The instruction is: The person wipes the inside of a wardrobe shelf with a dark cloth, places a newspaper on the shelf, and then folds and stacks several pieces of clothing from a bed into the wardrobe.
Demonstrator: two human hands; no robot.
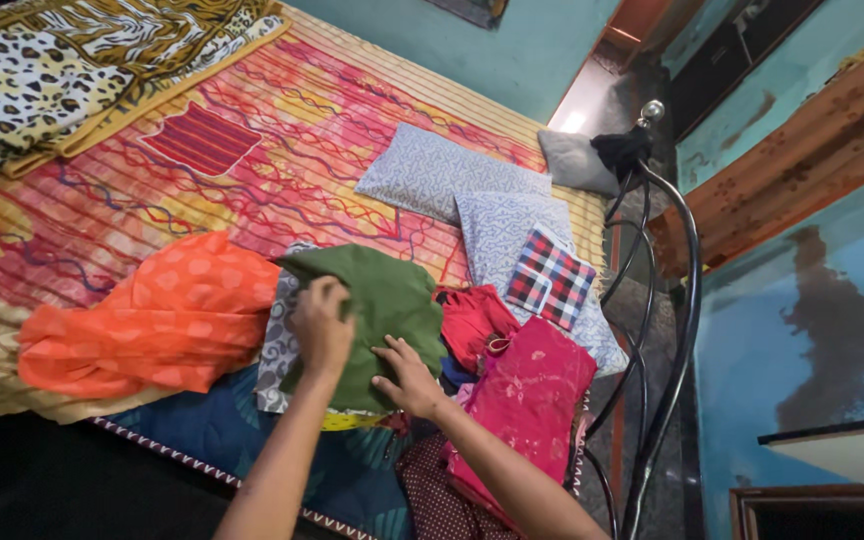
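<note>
A dark green cloth (382, 300) lies on a pile of clothes at the near edge of the bed. My left hand (320, 325) is closed on the green cloth's left edge. My right hand (407, 378) presses flat on its lower right part, fingers apart. Under the green cloth lies a grey patterned cloth (277, 350). To the left is a crumpled orange cloth with pale dots (167, 315). To the right lie a red garment (472, 322) and a pink garment (532, 395).
The bed has a striped pink, red and yellow cover (252, 150). Two blue-grey pillows (442, 175) and a red, white and black checked cloth (550, 278) lie at its right. An animal-print blanket (42, 70) sits at the far left. A black metal bed frame (667, 300) curves along the right.
</note>
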